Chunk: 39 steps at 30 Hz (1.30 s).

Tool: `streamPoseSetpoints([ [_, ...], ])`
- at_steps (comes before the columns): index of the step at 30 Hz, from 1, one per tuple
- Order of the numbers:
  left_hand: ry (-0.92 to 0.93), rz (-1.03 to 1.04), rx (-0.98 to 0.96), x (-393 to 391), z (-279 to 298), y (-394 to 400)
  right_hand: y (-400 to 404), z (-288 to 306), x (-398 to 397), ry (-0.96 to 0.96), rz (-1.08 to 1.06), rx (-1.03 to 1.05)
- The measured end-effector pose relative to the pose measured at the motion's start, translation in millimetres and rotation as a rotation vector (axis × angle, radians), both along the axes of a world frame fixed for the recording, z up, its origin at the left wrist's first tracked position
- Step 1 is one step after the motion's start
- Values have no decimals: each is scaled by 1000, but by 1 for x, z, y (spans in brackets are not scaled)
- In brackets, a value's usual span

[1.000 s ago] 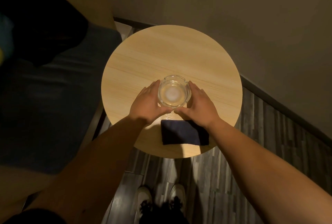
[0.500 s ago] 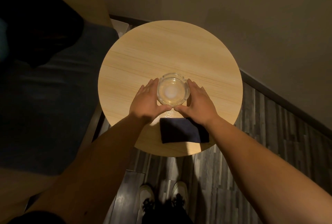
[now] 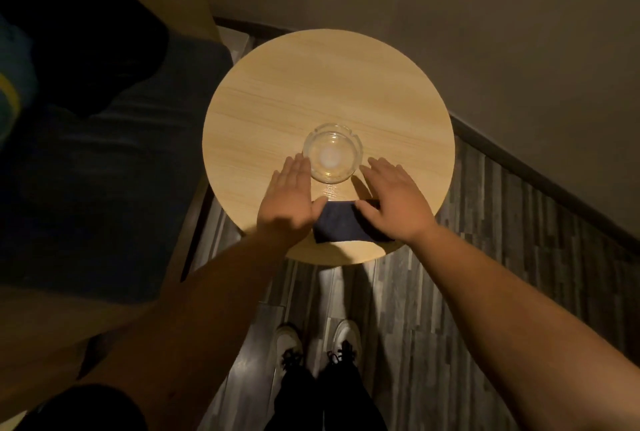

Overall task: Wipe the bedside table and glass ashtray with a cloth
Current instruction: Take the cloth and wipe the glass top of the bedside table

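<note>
The glass ashtray [image 3: 332,153] stands near the middle of the round surface [image 3: 311,84]. The dark cloth [image 3: 341,224] lies folded at the near edge. The left hand [image 3: 289,198] and right hand [image 3: 393,200] hover flat and spread beside the ashtray, holding nothing.

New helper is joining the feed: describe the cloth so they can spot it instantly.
Find the round wooden table beside the bed. Near its front edge, just below the glass ashtray, lies the cloth, a folded dark rectangle. It is the only dark, flat item on the pale top.

Dim beige wall [image 3: 485,15], grey plank floor [image 3: 519,257], dark bed [image 3: 86,188] at left.
</note>
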<state>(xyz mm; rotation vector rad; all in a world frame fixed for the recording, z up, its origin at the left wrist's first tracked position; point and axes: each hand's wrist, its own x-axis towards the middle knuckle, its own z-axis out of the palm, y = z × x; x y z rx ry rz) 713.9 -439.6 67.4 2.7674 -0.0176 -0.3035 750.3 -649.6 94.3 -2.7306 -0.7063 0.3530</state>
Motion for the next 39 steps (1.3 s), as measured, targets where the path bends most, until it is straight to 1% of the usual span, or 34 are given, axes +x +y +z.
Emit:
streamPoseSetpoints([
  [2, -17, -132, 22, -20, 5, -10, -4, 4, -22, -8, 55, -39],
  [4, -27, -302, 93, -37, 6, -20, -6, 5, -42, -12, 107, -84],
  [6, -28, -418, 164, -44, 2, -29, -9, 2, -52, -10, 164, -136],
  [8, 18, -443, 219, -43, -5, -33, -13, -6, -57, -10, 218, -200],
  [11, 129, -422, 270, -45, -15, -32, -17, -20, -55, -4, 256, -272],
  [13, 117, -413, 273, -52, -21, -33, -21, -28, -55, -10, 282, -289],
  [16, 80, -429, 362, -60, -25, -35, -27, -34, -61, -38, 310, -303],
  [18, 66, -411, 383, -69, -25, -36, -28, -37, -73, -52, 303, -289],
  [21, -25, -366, 355, -93, -25, -42, -27, -41, -93, -142, 283, -183],
  [23, -50, -325, 335, -107, -24, -47, -28, -40, -99, -185, 284, -134],
  [26, -9, -321, 301, -117, -14, -47, -25, -30, -101, -105, 328, -153],
  [28, -25, -309, 293, -128, 1, -41, -17, -12, -106, -26, 379, -186],
  [30, 0, -232, 284, -149, 23, -30, -4, 13, -116, 10, 432, -189],
  [33, 67, -112, 255, -193, 58, -5, 26, 52, -137, 5, 515, -137],
  [36, 87, 27, 233, -248, 91, 33, 75, 86, -165, -26, 665, -98],
  [39, 110, 221, 254, -314, 121, 78, 140, 116, -206, -35, 790, -62],
])
